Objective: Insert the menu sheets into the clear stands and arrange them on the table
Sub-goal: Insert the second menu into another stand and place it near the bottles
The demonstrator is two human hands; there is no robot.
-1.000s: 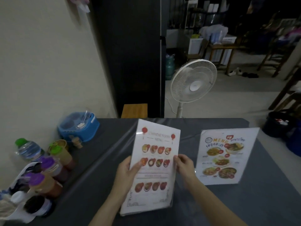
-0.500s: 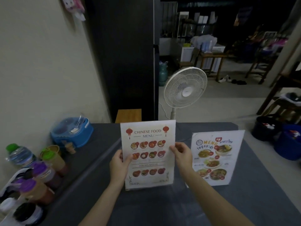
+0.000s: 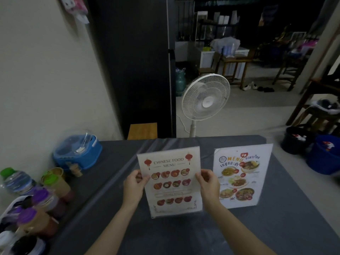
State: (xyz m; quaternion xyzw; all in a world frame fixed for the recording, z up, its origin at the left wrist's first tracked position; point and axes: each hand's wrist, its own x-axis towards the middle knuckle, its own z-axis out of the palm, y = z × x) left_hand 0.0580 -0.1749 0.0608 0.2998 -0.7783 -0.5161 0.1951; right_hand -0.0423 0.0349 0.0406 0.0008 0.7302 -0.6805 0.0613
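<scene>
We're setting the Chinese food menu stand (image 3: 170,181) upright on the surface (image 3: 287,227), just left of the Thai menu stand (image 3: 242,176), which already stands there. To do it well, we seat the base flat, square its face to the Thai stand's, then let go of both sides together so it doesn't tip. Left hand (image 3: 135,184) pinches its left edge and right hand (image 3: 208,182) its right edge at mid-height, thumbs on the front. Forearms reach forward, roughly parallel.
</scene>
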